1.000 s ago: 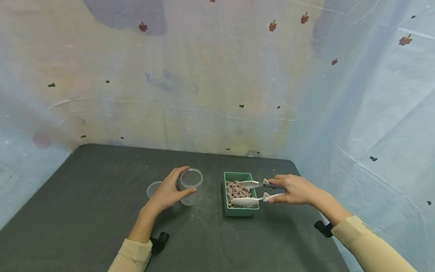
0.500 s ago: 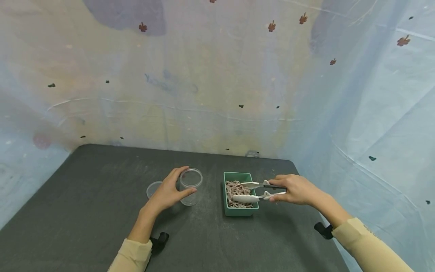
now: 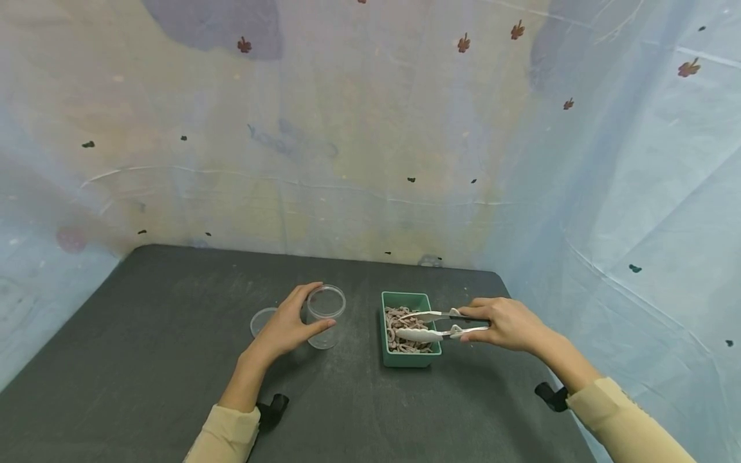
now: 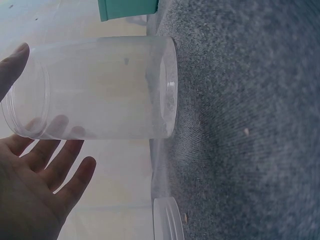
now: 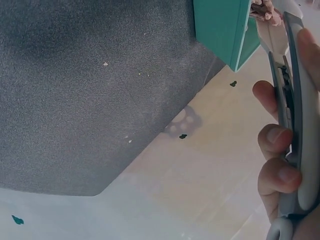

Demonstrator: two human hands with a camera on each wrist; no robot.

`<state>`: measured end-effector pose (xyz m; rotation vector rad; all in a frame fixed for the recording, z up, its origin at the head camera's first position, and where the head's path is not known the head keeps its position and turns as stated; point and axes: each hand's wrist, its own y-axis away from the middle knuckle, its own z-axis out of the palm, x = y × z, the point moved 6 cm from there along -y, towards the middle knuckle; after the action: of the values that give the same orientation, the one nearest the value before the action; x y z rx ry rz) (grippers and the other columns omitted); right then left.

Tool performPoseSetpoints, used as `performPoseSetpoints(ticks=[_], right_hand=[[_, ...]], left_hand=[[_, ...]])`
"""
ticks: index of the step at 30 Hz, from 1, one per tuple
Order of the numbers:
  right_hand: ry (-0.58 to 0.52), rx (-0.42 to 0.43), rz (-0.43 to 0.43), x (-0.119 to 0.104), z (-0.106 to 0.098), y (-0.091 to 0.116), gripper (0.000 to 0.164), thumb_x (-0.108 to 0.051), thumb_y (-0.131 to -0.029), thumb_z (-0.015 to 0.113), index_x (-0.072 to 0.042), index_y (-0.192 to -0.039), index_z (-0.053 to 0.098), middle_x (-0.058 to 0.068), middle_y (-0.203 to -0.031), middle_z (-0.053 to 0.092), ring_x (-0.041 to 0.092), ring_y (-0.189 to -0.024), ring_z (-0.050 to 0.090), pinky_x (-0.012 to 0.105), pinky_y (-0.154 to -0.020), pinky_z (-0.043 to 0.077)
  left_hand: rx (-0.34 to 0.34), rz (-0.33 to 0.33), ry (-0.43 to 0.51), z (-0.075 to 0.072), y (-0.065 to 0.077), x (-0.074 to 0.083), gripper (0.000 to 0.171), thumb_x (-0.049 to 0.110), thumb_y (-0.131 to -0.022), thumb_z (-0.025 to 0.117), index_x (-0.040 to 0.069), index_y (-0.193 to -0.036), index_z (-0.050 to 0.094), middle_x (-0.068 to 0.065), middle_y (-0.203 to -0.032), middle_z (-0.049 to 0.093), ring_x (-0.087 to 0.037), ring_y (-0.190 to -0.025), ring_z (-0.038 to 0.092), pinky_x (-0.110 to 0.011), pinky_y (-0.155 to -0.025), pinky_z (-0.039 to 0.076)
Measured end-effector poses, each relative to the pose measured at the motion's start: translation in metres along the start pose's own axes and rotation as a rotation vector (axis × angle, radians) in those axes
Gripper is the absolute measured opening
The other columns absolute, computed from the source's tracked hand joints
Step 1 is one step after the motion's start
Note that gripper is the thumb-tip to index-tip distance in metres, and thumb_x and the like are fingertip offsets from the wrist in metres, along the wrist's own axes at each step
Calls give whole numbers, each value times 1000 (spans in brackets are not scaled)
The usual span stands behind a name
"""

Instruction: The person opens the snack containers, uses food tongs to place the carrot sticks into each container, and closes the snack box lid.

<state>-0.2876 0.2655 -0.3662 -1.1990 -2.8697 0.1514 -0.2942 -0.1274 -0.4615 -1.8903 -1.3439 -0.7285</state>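
Note:
A tall clear plastic jar [image 3: 324,338] stands upright on the dark table, open at the top. My left hand [image 3: 287,329] holds it near the rim, thumb on one side and fingers on the other; the left wrist view shows the jar [image 4: 105,85] with nothing visible inside. To its right, a green rectangular tub [image 3: 407,361] contains many pinkish-brown, curled strips [image 3: 396,317]. With my right hand [image 3: 505,323] I grip kitchen tongs [image 3: 421,335], their pale scalloped heads down among the strips. From the right wrist, some strips [image 5: 270,11] show by the tong heads [image 5: 274,36].
A round clear lid [image 3: 262,321] lies on the table just left of the jar, partly behind my left hand. Small crumbs [image 5: 105,64] dot the dark tabletop [image 3: 347,411]. Patterned plastic sheeting [image 3: 324,154] hangs behind the table and along its right side.
The tong heads have come closer together in the tub, mostly between the first and second frames. My left hand and the jar have stayed in place.

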Motion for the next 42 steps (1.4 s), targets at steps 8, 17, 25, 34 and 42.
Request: performPoseSetpoints(ticks=[8, 17, 25, 34, 42], right_hand=[[-38, 21, 15, 3, 2, 5, 51, -47, -92, 77, -11, -128, 76, -2, -106, 72, -5, -67, 46, 22, -58, 42], [-84, 61, 45, 5, 3, 11, 52, -44, -91, 79, -8, -128, 76, 1, -109, 74, -6, -68, 49, 22, -57, 42], [-129, 95, 77, 10, 4, 18, 53, -43, -91, 80, -8, -131, 74, -1, -108, 74, -6, -68, 47, 21, -57, 41], [-151, 117, 113, 12, 0, 24, 51, -40, -91, 81, -8, -130, 75, -1, -110, 74, -3, -74, 52, 23, -60, 44], [-169, 157, 148, 17, -4, 26, 50, -36, -89, 83, -9, -131, 74, 2, -114, 74, 3, -80, 61, 27, -64, 50]], left_hand=[[0, 6, -10, 1, 0, 1, 90, 54, -90, 79, 18, -161, 37, -14, -162, 39, -43, -147, 39, -69, -107, 41], [1, 15, -13, 0, 0, 0, 90, 54, -90, 79, 16, -161, 37, -14, -162, 38, -43, -146, 40, -68, -107, 42], [3, 10, -10, 0, 0, 1, 89, 52, -91, 79, 18, -161, 37, -14, -162, 38, -42, -147, 40, -68, -107, 42], [3, 9, 3, 1, 1, 0, 88, 49, -91, 80, 18, -161, 37, -13, -162, 38, -41, -146, 41, -68, -107, 42], [4, 21, 1, 1, 0, 2, 89, 48, -91, 80, 14, -161, 37, -15, -161, 39, -42, -144, 43, -68, -106, 43]])
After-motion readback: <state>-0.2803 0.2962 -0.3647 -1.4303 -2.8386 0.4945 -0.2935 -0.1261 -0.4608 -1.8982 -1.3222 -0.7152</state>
